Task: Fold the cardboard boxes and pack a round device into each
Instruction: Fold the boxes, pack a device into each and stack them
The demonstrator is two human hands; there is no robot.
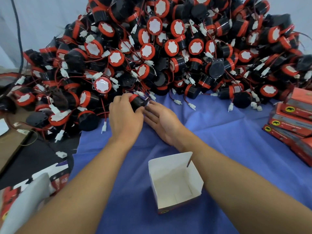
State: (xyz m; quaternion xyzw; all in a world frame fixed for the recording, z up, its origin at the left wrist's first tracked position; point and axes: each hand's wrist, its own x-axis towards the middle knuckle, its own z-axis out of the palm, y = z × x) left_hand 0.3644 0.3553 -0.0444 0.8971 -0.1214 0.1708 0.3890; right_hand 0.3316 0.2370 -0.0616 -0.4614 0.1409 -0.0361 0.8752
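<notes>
A big heap of round black devices with red caps and white plugs [152,48] covers the far half of the blue cloth. At the heap's front edge my left hand [125,115] grips one round black device [138,101] with a red ring. My right hand [163,121] lies beside it, palm up, fingers straight and touching the device's right side. Near me stands a folded cardboard box [175,181], white inside, its top open and one flap raised, with nothing in it.
Closed red boxes [290,122] are stacked at the right edge. Flat unfolded box blanks [25,196] lie at the lower left on a dark sheet. A black cable [18,36] hangs at the far left. Blue cloth [236,141] covers the table between box and heap.
</notes>
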